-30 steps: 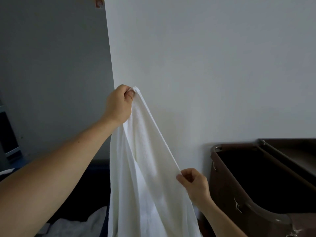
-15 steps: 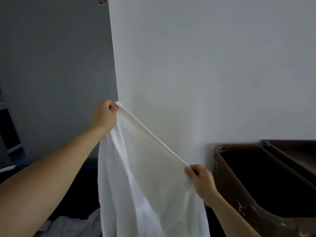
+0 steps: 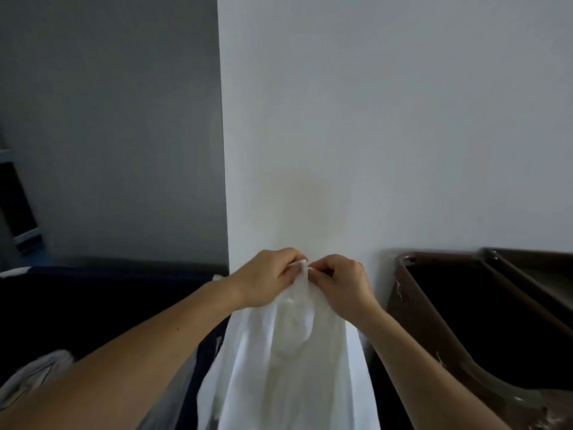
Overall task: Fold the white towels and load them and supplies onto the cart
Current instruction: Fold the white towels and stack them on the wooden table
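Note:
A white towel [image 3: 291, 361] hangs down in front of me, doubled lengthwise, its lower part running off the bottom of the frame. My left hand [image 3: 266, 279] and my right hand [image 3: 342, 282] meet at its top, each pinching a corner, with the two corners held together between them. The brown cart [image 3: 434, 318] stands just to the right, with its dark open bin beside my right forearm.
A white wall corner [image 3: 223, 150] rises right behind the towel, with a grey wall to its left. A dark blue bin [image 3: 108, 290] lies at the lower left, with more white cloth [image 3: 37, 370] in it.
My left hand has come down and my right hand has come up, so the two towel corners meet. The towel, spread slantwise before, now hangs doubled.

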